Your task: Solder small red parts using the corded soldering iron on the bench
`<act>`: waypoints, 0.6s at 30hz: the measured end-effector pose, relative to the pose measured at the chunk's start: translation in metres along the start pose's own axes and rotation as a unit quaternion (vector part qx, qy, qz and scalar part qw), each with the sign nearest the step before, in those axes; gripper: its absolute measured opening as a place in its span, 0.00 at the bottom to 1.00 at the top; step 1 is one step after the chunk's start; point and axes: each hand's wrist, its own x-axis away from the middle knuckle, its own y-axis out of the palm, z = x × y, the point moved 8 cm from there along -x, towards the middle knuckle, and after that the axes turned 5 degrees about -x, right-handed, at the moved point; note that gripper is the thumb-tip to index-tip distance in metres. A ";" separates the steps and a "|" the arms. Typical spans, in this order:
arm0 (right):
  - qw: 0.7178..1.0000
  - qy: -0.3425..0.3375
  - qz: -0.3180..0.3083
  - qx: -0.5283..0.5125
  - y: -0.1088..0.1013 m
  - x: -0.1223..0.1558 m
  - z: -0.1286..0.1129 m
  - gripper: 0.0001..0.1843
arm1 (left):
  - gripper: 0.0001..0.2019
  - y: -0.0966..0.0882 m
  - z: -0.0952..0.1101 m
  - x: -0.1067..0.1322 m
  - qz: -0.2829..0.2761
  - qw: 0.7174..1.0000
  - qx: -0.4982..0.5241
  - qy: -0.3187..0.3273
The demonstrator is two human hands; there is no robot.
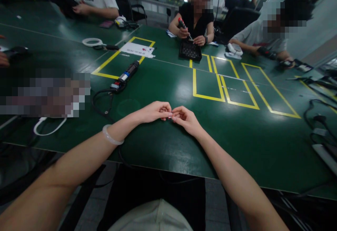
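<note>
My left hand (157, 111) and my right hand (186, 119) meet just above the near part of the green table (158, 146). The fingertips of both are pinched together, almost touching. Between them a tiny shiny piece (170, 117) shows; it is too small and too covered by the fingers to name. Left of my hands lies a black cylindrical corded tool (125, 76) with red and blue marks, apart from them. A pale bangle (112, 136) circles my left wrist.
Yellow tape rectangles (209, 97) mark the table. Farther back lie a white sheet (138, 49) and a white-rimmed ring with a black handle (92, 42). Across from me, a person handles a red-handled screwdriver (182, 24) over a black tray (181, 56). Black cables (319, 118) lie at right.
</note>
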 end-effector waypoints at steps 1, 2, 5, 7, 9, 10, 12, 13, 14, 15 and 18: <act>1.000 -0.001 0.000 -0.001 0.000 0.000 -0.001 0.18 | 0.15 0.001 0.000 0.000 0.000 1.000 -0.005 0.003; 1.000 -0.002 0.002 0.002 -0.001 0.000 -0.001 0.17 | 0.15 0.000 0.000 -0.001 0.002 1.000 -0.010 0.005; 1.000 -0.006 0.007 0.020 -0.003 0.000 -0.003 0.17 | 0.15 -0.003 0.000 -0.002 0.017 1.000 -0.014 0.014; 0.999 -0.012 0.015 0.031 -0.005 0.000 -0.004 0.16 | 0.17 -0.004 -0.002 -0.003 0.016 1.000 -0.014 0.013; 0.999 -0.026 0.027 0.036 -0.008 0.000 -0.006 0.16 | 0.19 -0.001 -0.005 -0.004 -0.002 1.000 -0.023 0.002; 0.998 -0.035 0.034 0.038 -0.010 0.000 -0.007 0.15 | 0.20 0.002 -0.007 -0.004 -0.015 0.999 -0.029 -0.002; 0.997 -0.050 0.045 0.049 -0.012 0.000 -0.009 0.14 | 0.22 0.006 -0.007 -0.003 -0.034 0.999 -0.038 -0.003; 0.996 -0.056 0.048 0.059 -0.013 0.000 -0.010 0.13 | 0.22 0.007 -0.006 -0.003 -0.039 0.998 -0.042 0.000; 0.994 -0.061 0.050 0.071 -0.013 0.000 -0.010 0.13 | 0.22 0.008 -0.005 -0.002 -0.042 0.998 -0.046 0.005; 0.993 -0.065 0.050 0.083 -0.013 0.000 -0.011 0.12 | 0.21 0.008 -0.003 -0.001 -0.042 0.998 -0.051 0.010; 0.991 -0.068 0.050 0.103 -0.013 0.001 -0.013 0.12 | 0.18 0.007 0.001 0.001 -0.027 0.997 -0.071 0.015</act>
